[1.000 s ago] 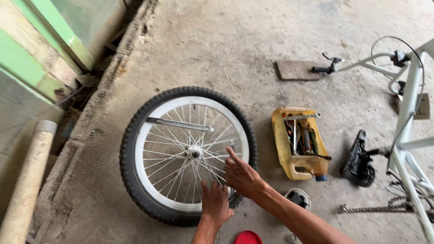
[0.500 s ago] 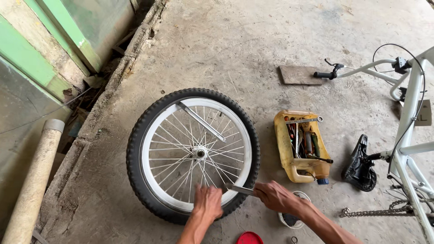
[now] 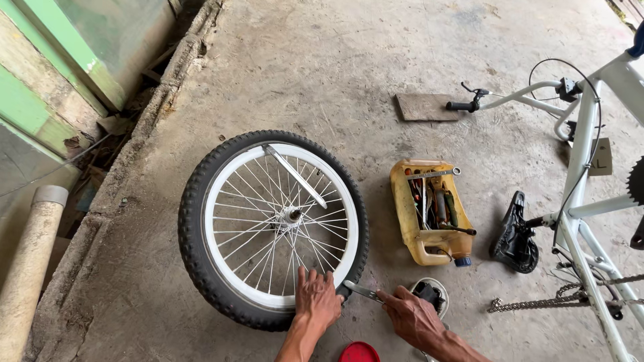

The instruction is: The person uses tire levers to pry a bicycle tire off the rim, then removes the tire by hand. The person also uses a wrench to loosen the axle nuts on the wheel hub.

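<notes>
Concrete floor [image 3: 322, 74] | left hand [image 3: 317, 299] flat on wheel [image 3: 272, 228] | right hand [image 3: 414, 316] grasping tyre lever [image 3: 362, 291] | yellow tool jug [image 3: 433, 211] beside

Two bare forearms enter from the bottom edge of the frame, no sleeves, gloves, watch or rings showing. The left hand [image 3: 318, 299] and right hand [image 3: 414, 315] look veined and sinewy, with short nails.

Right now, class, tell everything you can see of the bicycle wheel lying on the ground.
The bicycle wheel lies flat on the concrete floor: black knobbly tyre, white rim, thin metal spokes meeting at a central hub. A flat metal lever rests across the spokes. The left hand presses its near rim; the right hand pushes a second tyre lever against the tyre's edge.
</notes>
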